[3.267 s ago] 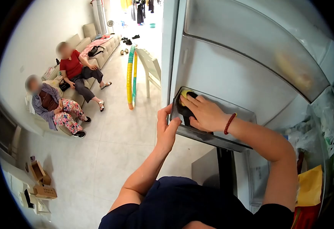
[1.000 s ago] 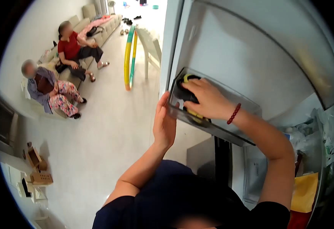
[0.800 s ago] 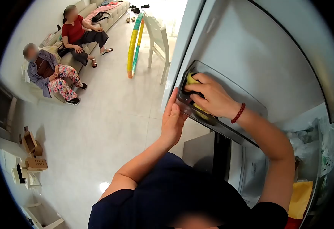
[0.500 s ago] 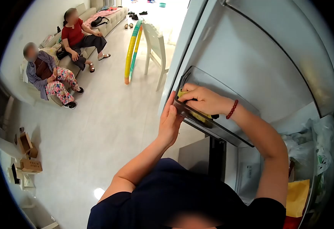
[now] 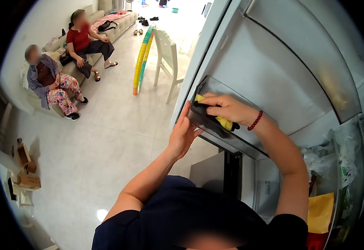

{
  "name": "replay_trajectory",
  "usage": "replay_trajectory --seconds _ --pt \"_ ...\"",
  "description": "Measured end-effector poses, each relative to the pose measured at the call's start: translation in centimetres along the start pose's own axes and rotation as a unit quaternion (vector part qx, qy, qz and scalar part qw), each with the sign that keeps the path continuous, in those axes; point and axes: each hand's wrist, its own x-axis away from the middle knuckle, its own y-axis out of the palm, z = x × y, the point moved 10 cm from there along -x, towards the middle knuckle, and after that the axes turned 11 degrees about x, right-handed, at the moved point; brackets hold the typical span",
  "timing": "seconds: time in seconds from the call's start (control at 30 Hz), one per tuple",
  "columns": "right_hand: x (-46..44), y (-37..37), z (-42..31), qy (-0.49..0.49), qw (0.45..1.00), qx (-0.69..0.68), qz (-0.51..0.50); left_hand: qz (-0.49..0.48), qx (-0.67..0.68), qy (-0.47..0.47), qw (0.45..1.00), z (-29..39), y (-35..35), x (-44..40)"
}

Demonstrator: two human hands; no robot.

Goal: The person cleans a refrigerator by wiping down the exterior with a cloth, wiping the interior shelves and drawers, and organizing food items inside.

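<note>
My right hand (image 5: pixel 232 109), with a red bead bracelet on the wrist, grips a yellow and black cloth (image 5: pixel 225 123). The cloth is bunched under its fingers, pressed on the front wall of a clear door shelf (image 5: pixel 248 143) inside the open fridge door (image 5: pixel 269 62). A dark part of the cloth lies along that wall near the shelf's left corner. At the same corner my left hand (image 5: pixel 183 135) holds the shelf from outside, fingers pointing up along its end. Part of the left fingers is hidden behind the shelf.
Fridge compartments with plastic bags (image 5: pixel 319 160) and a yellow packet (image 5: pixel 320 212) are at right. Two people sit on a sofa (image 5: pixel 125 18) at upper left. A white chair (image 5: pixel 165 54) and hula hoops (image 5: pixel 140 66) stand beyond the door. Cardboard boxes (image 5: pixel 28 181) are at far left.
The cloth in my right hand has shifted to the shelf's front wall, and more of its dark side shows. My left hand stays at the corner. The view has tilted slightly.
</note>
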Motion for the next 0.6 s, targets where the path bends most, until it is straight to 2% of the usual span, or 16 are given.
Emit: replay_trajectory --seconds 0.03,0.13,0.2,0.27,0.33,0.43,0.53,0.6 --pt "-0.2 0.1 0.1 0.02 1.0 0.021 -0.012 0.003 0.003 0.003 1.0 -0.3 -0.3 0.1" --pt "-1.0 0.5 -0.7 -0.095 0.966 0.239 -0.025 0.019 -0.013 0.014 1.0 -0.4 -1.1 0.3" --pt "-0.9 1.0 -1.5 -0.095 0.96 0.258 -0.049 0.024 -0.014 0.011 1.0 -0.5 -1.0 0.4" --pt "-0.7 1.2 -1.7 -0.124 0.944 0.305 -0.027 0.03 -0.025 -0.001 0.999 -0.4 -0.8 0.6" --pt "-0.3 1.5 -2.6 -0.088 0.928 0.361 -0.032 0.03 -0.047 -0.001 0.998 -0.2 -0.6 0.5" --pt "0.6 1.4 -3.4 -0.082 0.859 0.505 0.004 0.037 -0.066 -0.006 0.997 0.5 -0.6 0.6" --pt "1.3 0.7 -4.2 -0.063 0.795 0.603 0.017 0.127 -0.255 0.056 0.957 3.4 -1.5 0.7" --pt "2.0 -0.3 -3.9 -0.031 0.765 0.643 0.009 0.089 -0.403 0.223 0.883 7.0 2.3 1.1"
